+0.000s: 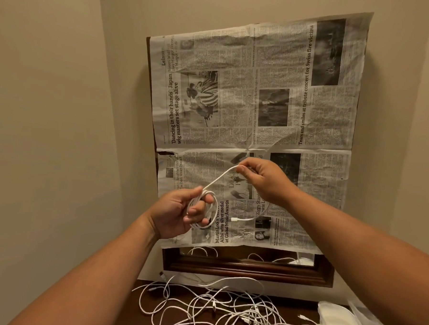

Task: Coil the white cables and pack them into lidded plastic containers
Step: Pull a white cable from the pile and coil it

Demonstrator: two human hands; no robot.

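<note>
tension matters: left hand [178, 212] grips the white cable coil [215, 211], raised before the newspaper [262, 90]; right hand [264, 182], apart, pinches the free strand [220, 179], so lay the short tail [242, 220] on evenly

Both arms reached forward. The left hand [178, 211] curled around a coiled cable [214, 212]; the right hand [264, 182], farther off, pinched it.
</note>
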